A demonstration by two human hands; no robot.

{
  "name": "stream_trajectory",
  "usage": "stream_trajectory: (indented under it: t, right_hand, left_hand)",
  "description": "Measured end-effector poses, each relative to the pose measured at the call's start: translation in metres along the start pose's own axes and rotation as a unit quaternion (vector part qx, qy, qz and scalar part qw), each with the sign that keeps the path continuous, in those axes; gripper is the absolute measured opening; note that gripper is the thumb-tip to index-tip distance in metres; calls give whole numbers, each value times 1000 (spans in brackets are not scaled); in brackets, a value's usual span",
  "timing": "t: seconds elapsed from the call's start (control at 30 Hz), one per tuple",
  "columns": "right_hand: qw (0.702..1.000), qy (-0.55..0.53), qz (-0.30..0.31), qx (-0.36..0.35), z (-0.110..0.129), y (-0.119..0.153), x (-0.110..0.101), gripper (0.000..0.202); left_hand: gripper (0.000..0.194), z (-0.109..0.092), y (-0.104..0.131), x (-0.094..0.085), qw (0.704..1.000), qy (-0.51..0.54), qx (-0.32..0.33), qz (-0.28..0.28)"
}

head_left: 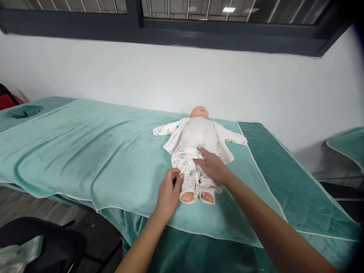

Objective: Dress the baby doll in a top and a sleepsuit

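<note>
Head view, the only one: doll lies face up on the light green sheet over the bed, a little toward 4–5 o'clock of centre. Head at 12 o'clock, near the wall; feet at 6.

Trousers, white with a print, cover both legs; feet poke out of the cuffs. Right hand at 2 o'clock of the trousers: thumb and fingers appear to pinch the waistband at the front, some fingertips hidden. Left hand at 8 o'clock: fingers curled, thumb and index close together at the outer edge of the leg; can't tell if cloth is caught between them.

Progress, judged from this: trousers look mostly on, both legs through, waistband bunched and uneven. Jacket has its sleeves out at 9 and 3 o'clock, apparently on the arms, but the front hangs open, flaps at 8 and 4. So left over: waistband not smoothed, jacket not closed. Torso under it is white; undershirt or cloth body, can't tell.

Around: window at 12, chair at 7–8, face hole in the bed at 9–10.
</note>
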State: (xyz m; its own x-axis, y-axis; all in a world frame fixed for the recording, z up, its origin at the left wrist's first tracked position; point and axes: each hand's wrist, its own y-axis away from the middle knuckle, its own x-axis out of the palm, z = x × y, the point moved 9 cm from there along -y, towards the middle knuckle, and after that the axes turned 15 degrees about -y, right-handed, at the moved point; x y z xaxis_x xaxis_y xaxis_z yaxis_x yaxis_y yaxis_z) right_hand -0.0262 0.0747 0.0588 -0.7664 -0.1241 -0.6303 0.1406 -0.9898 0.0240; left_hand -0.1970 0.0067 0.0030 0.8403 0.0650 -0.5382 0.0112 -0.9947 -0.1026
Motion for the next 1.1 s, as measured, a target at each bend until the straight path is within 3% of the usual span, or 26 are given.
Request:
stream_trajectory:
  t: [0.2,0.33,0.47,0.6,0.7,0.8,0.87,0.97,1.1]
  right_hand:
    - [986,-70,148,-40,5,6,6,35]
    - [986,-101,126,-36,-3,-2,-2,22]
    - [990,-115,83,-5,-14,-7,2,16]
    - [996,-86,17,-17,-12,-2,-5,15]
    - [986,-141,81,-20,-8,4,-5,27]
    - [964,-222,143,-32,-4,6,-13,40]
    - [959,-257,112,-40,-6,3,-28,46]
    - [970,-234,58,-27,-17,-2,-43,41]
    - [980,-170,88,-46,-19,0,-42,23]
  left_hand:
    - [20,-4,-22,-12,994,-62,24,-91]
    - [25,-4,-28,-9,973,-189,48,-123]
    - [26,-1,-14,-3,951,-266,55,-151]
    - [22,3,-11,-8,979,-159,38,-119]
    - [23,0,-24,-29,991,-36,15,-129]
    - [22,-16,-49,-48,988,-18,28,-150]
    - [23,-26,-71,-50,991,-6,34,-128]
    - [26,-34,-100,-36,998,41,11,-39]
    - [25,-45,-109,-14,994,13,47,102]
